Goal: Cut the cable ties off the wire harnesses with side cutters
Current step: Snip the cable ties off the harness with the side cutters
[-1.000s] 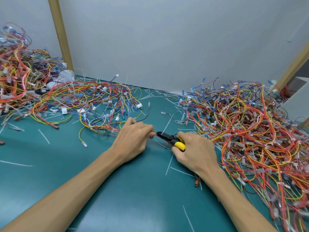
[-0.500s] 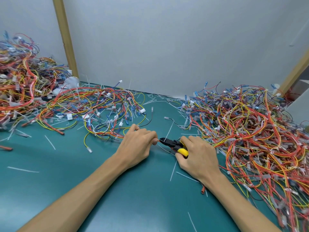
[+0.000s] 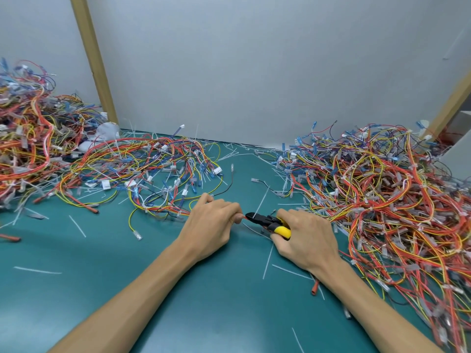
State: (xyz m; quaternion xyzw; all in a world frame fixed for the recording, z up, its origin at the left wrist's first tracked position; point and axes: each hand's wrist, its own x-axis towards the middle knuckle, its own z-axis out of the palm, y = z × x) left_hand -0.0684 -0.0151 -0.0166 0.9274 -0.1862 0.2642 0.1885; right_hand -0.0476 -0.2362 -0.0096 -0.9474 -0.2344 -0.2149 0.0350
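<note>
My left hand (image 3: 211,225) is curled in a fist around wires of the harness (image 3: 158,174) spread to its left on the green mat. A short red stub sticks out of the fist towards the cutters. My right hand (image 3: 305,240) grips the side cutters (image 3: 267,221), which have black jaws and yellow handles. The jaw tips point left and sit right at my left thumb. Whether a cable tie lies between the jaws is too small to tell.
A big tangle of harnesses (image 3: 382,200) fills the right side, reaching the near edge. Another heap (image 3: 28,138) rises at the far left. Cut white ties (image 3: 267,261) lie scattered over the green mat (image 3: 127,289). A grey wall with wooden posts (image 3: 93,59) closes the back.
Both hands stay together in the same pose; the cutter tips remain at my left thumb. The view has tilted slightly, so everything sits lower in the frame.
</note>
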